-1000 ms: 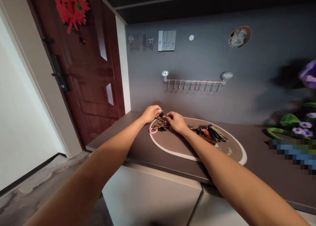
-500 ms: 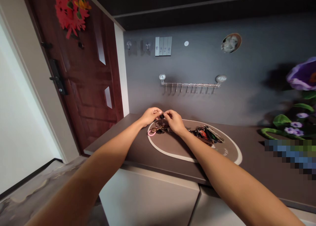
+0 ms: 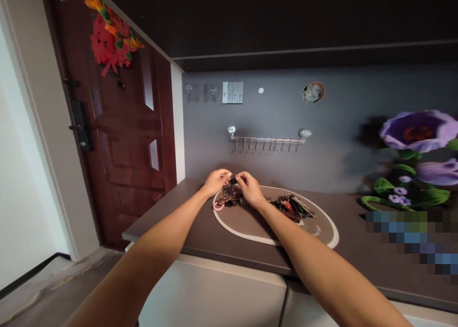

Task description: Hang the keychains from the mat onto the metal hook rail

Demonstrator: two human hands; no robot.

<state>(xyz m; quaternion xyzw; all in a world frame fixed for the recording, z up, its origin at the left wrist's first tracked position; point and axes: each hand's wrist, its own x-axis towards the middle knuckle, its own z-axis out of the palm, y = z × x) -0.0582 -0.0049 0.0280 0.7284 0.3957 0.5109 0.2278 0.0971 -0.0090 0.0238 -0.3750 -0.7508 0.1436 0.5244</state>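
My left hand (image 3: 216, 181) and my right hand (image 3: 249, 188) meet over the left part of an oval mat (image 3: 250, 231) with a pale border. Both sets of fingertips are pinched on a small bunch of keys (image 3: 234, 179), with a black key head and a ring showing between them. Its lower part hangs toward a small heap on the mat, which includes a pink ring (image 3: 218, 206) and brownish and dark pieces. To the right of my right hand lies a bigger pile of keys and trinkets (image 3: 291, 205), with red, green and beaded parts.
A clear hook rack (image 3: 268, 139) is mounted on the grey wall behind the mat. Overhead juts a dark cabinet (image 3: 286, 26). Purple plush flowers (image 3: 418, 131) stand on the counter (image 3: 161, 217) at right. A red-brown door (image 3: 125, 160) is at left.
The view has tilted up and turned slightly right, so everything appears lower. Between my fingertips, the ring on the keys shows more plainly; both hands keep their pinch.
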